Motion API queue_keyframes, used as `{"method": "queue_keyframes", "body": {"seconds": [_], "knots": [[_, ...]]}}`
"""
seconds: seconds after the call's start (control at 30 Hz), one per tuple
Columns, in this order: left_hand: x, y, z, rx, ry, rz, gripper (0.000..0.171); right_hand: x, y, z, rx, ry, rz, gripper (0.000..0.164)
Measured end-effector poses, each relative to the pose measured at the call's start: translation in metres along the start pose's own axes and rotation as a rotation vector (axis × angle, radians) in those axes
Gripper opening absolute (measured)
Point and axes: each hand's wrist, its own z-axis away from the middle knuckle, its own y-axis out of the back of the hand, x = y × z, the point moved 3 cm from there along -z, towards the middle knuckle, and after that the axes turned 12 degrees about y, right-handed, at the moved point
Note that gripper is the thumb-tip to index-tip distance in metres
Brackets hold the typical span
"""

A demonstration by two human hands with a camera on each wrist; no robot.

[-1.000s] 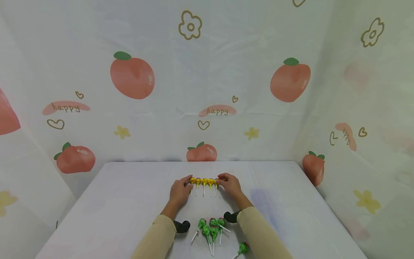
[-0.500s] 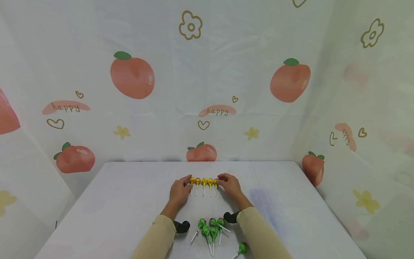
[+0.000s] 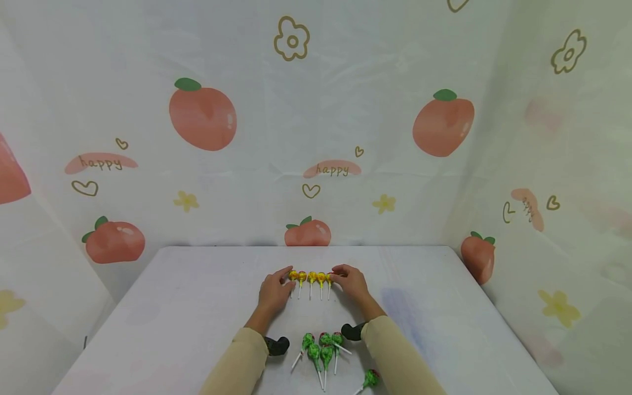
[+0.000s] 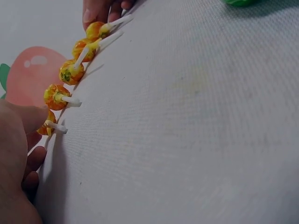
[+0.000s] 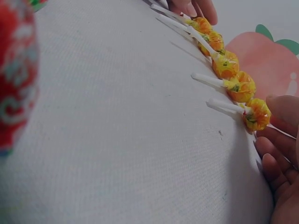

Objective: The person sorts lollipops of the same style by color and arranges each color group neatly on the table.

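Several yellow-wrapped lollipops point(image 3: 312, 277) lie side by side in a row toward the far side of the table, white sticks pointing to the near side. At the row's left end my left hand point(image 3: 274, 291) holds the outermost lollipop point(image 4: 48, 122), thumb at its near side and index finger behind. My right hand point(image 3: 351, 281) holds the lollipop at the right end point(image 5: 257, 115) in the same manner, its thumb overlapping the candy's edge. The other fingers of both hands are bent beside the row. Parts of both end lollipops are hidden by the thumbs.
Between my forearms a loose cluster of green-wrapped lollipops point(image 3: 326, 354) lies on the white table point(image 3: 197, 307). A single green lollipop point(image 3: 371, 378) lies apart, by the right sleeve point(image 3: 400, 356). Behind the table hangs a fruit-printed curtain point(image 3: 257, 137).
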Motion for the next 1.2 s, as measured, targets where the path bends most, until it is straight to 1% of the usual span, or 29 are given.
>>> {"method": "queue_keyframes", "body": {"seconds": [0.2, 0.43, 0.6, 0.7, 0.83, 0.93, 1.03, 1.1, 1.2], "knots": [[-0.001, 0.000, 0.002, 0.002, 0.007, -0.003, 0.049, 0.001, -0.002, 0.001, -0.006, -0.004, 0.001, 0.021], [-0.003, 0.002, 0.002, 0.004, 0.001, 0.006, 0.048, 0.001, -0.004, 0.000, -0.005, -0.005, -0.010, 0.021], [-0.008, 0.003, 0.001, 0.008, 0.014, 0.014, 0.048, 0.000, -0.005, 0.001, -0.021, -0.017, -0.037, 0.022], [-0.011, 0.004, 0.001, 0.007, 0.033, 0.027, 0.049, 0.000, -0.004, 0.002, -0.053, -0.016, -0.073, 0.025], [-0.012, 0.006, 0.001, -0.014, 0.058, 0.075, 0.050, 0.004, 0.002, 0.004, -0.125, -0.036, -0.115, 0.029], [-0.010, 0.009, 0.003, -0.039, 0.073, 0.145, 0.050, 0.004, 0.008, 0.007, -0.180, -0.033, -0.115, 0.032], [-0.008, 0.012, 0.006, -0.064, 0.089, 0.214, 0.049, 0.001, 0.016, 0.012, -0.216, -0.031, -0.119, 0.033], [-0.007, 0.013, 0.009, -0.076, 0.083, 0.247, 0.048, -0.001, 0.022, 0.016, -0.229, -0.046, -0.127, 0.033], [-0.007, 0.016, 0.014, -0.084, 0.063, 0.272, 0.046, -0.004, 0.030, 0.025, -0.245, -0.078, -0.138, 0.033]]}}
